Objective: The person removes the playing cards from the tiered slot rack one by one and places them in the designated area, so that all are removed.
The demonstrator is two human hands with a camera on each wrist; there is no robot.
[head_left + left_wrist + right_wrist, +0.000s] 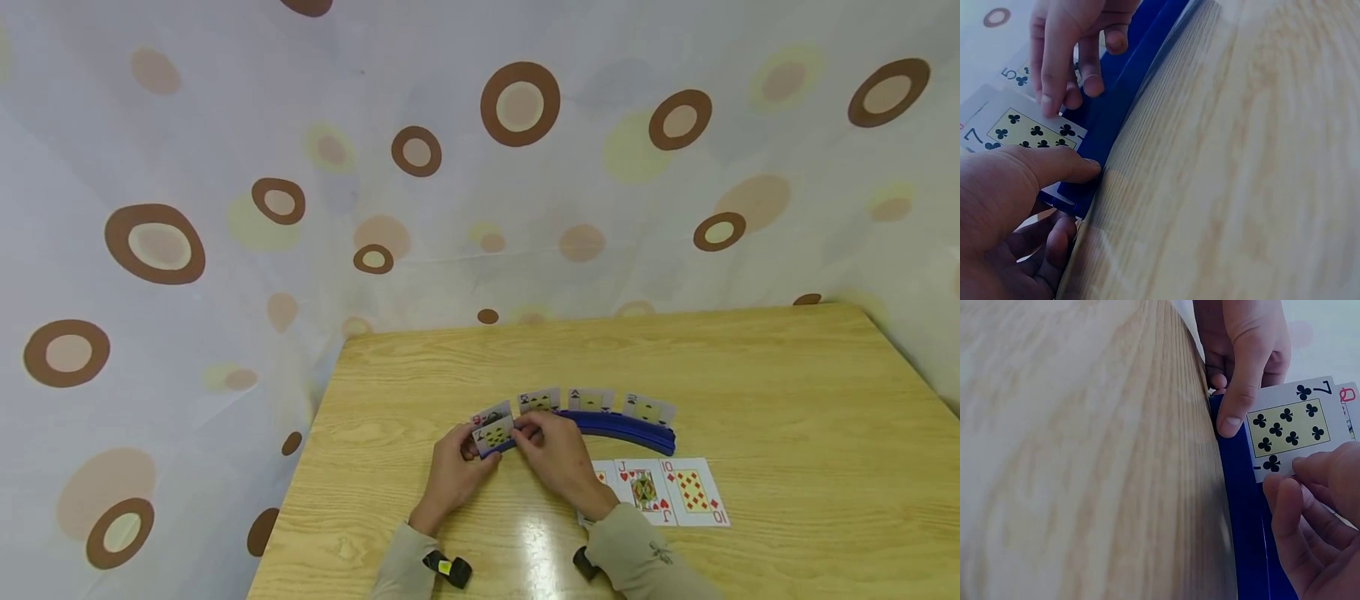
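A curved blue playing-card holder (622, 429) stands on the wooden table. At its left end, the seven of clubs (1288, 425) stands in the holder, in front of a card with a red Q (1349, 397) that it mostly covers. My left hand (456, 462) grips that end of the holder, thumb on the front beside the seven and the other fingers behind. With thumb and fingertips my right hand (555, 450) pinches the right edge of the seven of clubs, low down near the slot.
Further along the holder stand a five of clubs (538, 401), an ace (590, 401) and another black card (648, 409). Face up on the table lie a jack of hearts (642, 492), a ten of diamonds (694, 492) and a card partly under my right forearm. Patterned cloth hangs behind the table.
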